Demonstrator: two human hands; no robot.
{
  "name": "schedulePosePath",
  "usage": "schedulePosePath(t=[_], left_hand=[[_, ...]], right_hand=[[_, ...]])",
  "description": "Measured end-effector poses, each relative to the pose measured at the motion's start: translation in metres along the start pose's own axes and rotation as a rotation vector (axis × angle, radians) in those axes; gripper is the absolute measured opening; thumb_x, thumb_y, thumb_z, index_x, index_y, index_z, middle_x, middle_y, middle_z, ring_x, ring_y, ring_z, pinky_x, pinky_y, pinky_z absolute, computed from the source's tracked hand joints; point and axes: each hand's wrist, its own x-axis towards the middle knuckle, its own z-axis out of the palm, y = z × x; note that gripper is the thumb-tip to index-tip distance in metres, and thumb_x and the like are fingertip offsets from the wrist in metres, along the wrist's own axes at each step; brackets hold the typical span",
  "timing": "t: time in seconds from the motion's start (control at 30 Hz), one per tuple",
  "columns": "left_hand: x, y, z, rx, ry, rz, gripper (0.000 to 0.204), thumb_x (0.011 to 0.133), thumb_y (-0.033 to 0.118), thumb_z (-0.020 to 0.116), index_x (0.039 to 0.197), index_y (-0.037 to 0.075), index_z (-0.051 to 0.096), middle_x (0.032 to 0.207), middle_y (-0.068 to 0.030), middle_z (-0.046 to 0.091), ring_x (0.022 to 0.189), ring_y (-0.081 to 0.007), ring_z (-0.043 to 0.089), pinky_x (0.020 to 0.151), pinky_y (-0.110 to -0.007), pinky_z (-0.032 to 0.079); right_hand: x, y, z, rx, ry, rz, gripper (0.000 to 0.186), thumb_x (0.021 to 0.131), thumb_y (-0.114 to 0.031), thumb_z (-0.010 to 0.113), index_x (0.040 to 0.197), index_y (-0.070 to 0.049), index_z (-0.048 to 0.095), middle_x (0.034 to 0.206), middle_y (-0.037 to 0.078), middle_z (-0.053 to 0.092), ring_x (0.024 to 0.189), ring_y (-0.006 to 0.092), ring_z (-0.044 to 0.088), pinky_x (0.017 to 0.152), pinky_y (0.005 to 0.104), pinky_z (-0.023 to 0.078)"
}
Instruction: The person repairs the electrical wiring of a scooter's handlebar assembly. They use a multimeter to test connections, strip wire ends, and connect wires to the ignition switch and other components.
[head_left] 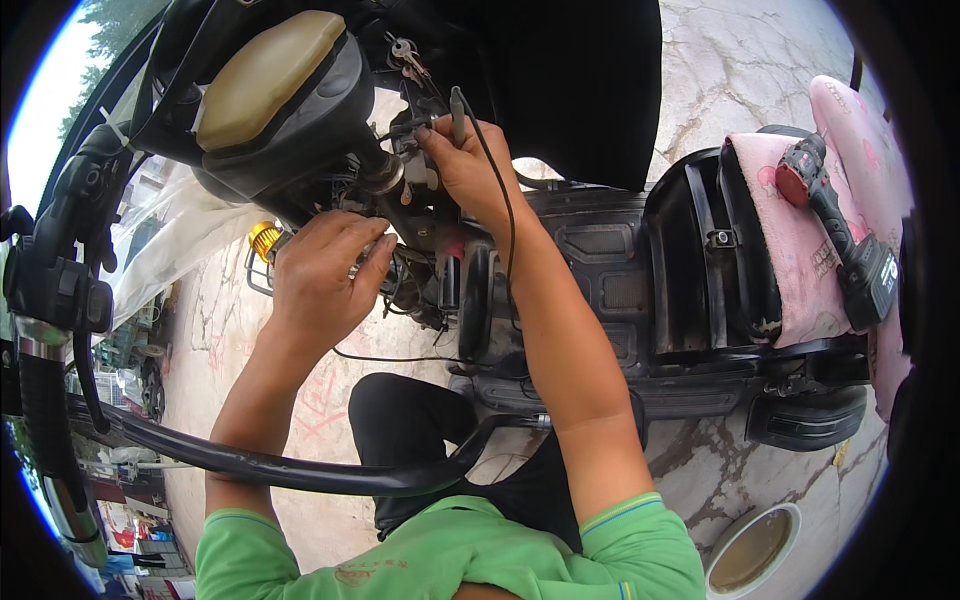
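I am working with two hands, one left hand [328,270] and one right hand [470,168], and I am wearing two green sleeves [640,535]. One black cable [497,182] is running over my right wrist; the thinner wires [405,265] are tangling too closely for me to count. One bunch of keys [403,52] is hanging, its number blurring. One beige oval panel [268,80], one gold cylinder [264,240] and one curved black bar [290,468] are showing. Two pink pads [755,190], one power tool [850,235] and one round white-rimmed container [795,525] are making up the rest I am counting.
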Motion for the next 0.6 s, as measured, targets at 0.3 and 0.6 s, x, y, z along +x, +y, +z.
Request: schedulePosePath(t=[0.3, 0.6], left_hand=[[-0.002, -0.013, -0.011, 0.053, 0.054, -0.161, 0.009, 0.085, -0.002, 0.076, 0.094, -0.003, 0.073, 0.085, -0.0124, 0.073, 0.065, -0.0182, 0.067, 0.057, -0.027, 0.052], [-0.004, -0.018, -0.004, 0.138, 0.061, -0.015, 0.010, 0.087, -0.002, 0.074, 0.095, -0.008, 0.073, 0.086, -0.0159, 0.074, 0.063, -0.0132, 0.064, 0.052, -0.021, 0.046]], right_hand=[[0.017, 0.016, -0.009, 0.023, -0.042, -0.135, 0.019, 0.092, -0.015, 0.069, 0.097, 0.003, 0.073, 0.065, 0.006, 0.061, 0.059, 0.0133, 0.053, 0.056, 0.0308, 0.042], [0.031, 0.020, -0.029, 0.002, -0.211, -0.115, 0.022, 0.096, -0.021, 0.070, 0.087, 0.000, 0.072, 0.060, -0.001, 0.056, 0.054, 0.0069, 0.051, 0.050, 0.0275, 0.041]])
